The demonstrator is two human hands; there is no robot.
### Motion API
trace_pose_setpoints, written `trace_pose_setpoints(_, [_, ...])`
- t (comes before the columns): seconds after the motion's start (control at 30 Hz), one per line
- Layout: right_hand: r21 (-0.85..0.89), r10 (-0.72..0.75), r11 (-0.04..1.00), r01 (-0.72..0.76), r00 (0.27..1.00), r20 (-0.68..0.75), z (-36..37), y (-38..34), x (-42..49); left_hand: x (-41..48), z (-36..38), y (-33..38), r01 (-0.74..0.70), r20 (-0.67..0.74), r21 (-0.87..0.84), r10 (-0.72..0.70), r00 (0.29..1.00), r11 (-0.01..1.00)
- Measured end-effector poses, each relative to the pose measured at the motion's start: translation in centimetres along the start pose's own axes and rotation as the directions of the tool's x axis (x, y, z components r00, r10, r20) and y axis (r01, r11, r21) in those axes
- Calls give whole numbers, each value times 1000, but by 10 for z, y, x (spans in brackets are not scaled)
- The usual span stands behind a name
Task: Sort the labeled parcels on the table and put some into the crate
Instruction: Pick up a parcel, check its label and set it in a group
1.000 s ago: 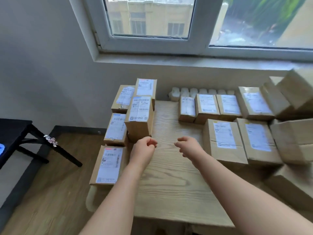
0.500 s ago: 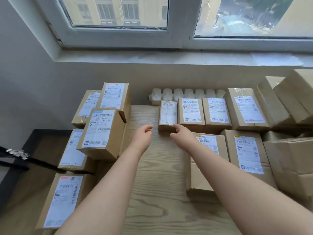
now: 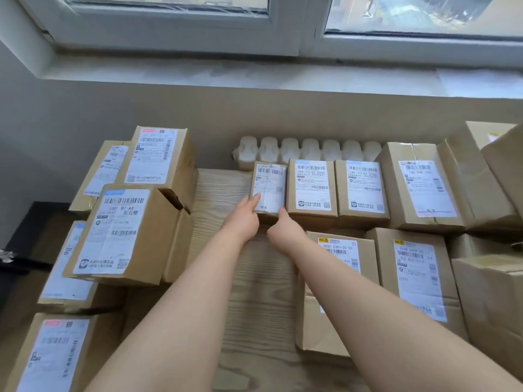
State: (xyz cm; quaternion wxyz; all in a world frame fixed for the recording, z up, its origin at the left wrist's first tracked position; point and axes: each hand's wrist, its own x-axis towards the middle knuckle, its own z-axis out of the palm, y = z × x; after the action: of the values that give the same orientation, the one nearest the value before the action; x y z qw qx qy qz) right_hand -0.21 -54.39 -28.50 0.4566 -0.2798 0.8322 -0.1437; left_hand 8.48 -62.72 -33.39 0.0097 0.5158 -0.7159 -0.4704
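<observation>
— Where does the small parcel [image 3: 270, 182] lie?

— At the far edge of the table [image 3: 220, 193], leftmost in a row of labelled boxes; it touches the neighbouring box [image 3: 311, 190] on its right; a white radiator [image 3: 308, 149] stands just behind.

— And the hands?

— The left hand [image 3: 243, 219] is at the parcel's near left corner, fingers [image 3: 255, 198] stretched straight, one tip on the label, curled round nothing; the right hand [image 3: 285, 232] is at the near right corner, thumb up against the box; its other fingers are hidden behind the hand, so I cannot tell whether they grasp.

— Can the label be read?

— A barcode at the top; the rest is too faint.

— What else?

— Stacked boxes beside the left edge, the tilted box [image 3: 127, 230] on top with an end flap open; what carries them is hidden; larger parcels toward the right edge, some cut off by the frame; the right forearm covers part of the near box [image 3: 339, 250].
</observation>
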Motion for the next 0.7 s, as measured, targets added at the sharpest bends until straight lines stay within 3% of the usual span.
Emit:
trace_pose_setpoints(0.3, [65, -29, 997, 30, 999, -24, -3, 4, -6, -14, -4, -7, 95, -48, -240, -110, 993, 966])
trace_pose_setpoints(0.53, [70, 9, 998, -5, 998, -64, 13, 14, -15, -54, -11, -14, 188, -185, -45, -193, 964, 981])
trace_pose_setpoints(0.7, [77, 63, 996, -55, 992, -107, 19, 13, -15, -58, -10, -20, 300, -170, -80, -309, 936, 951])
